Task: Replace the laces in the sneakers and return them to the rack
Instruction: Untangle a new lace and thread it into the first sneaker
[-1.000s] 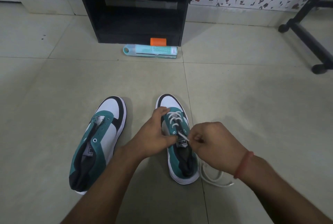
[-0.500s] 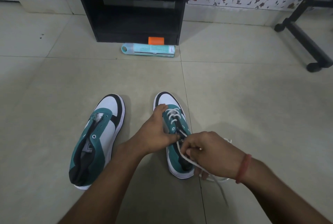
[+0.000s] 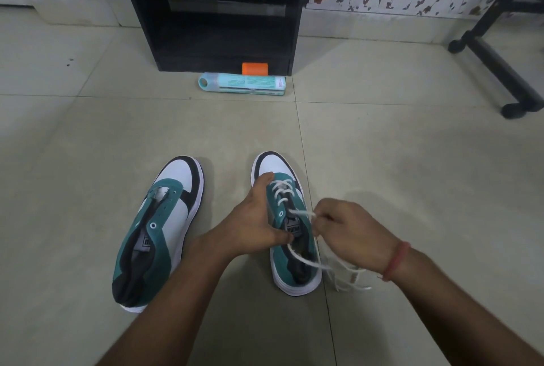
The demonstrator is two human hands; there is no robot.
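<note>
White lace point(image 3: 303, 214) in R hand point(image 3: 350, 233)

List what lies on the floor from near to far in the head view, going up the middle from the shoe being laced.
Sneaker being laced, held by the left hand while the right hand pinches the white lace → teal tube → orange block → black rack.

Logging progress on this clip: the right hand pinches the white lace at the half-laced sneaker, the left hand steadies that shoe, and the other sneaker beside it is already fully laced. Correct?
Not quite. The other sneaker has no lace at all; the head view shows bare eyelets. The right hand does pinch the white lace, and the left hand steadies the half-laced sneaker.
</note>
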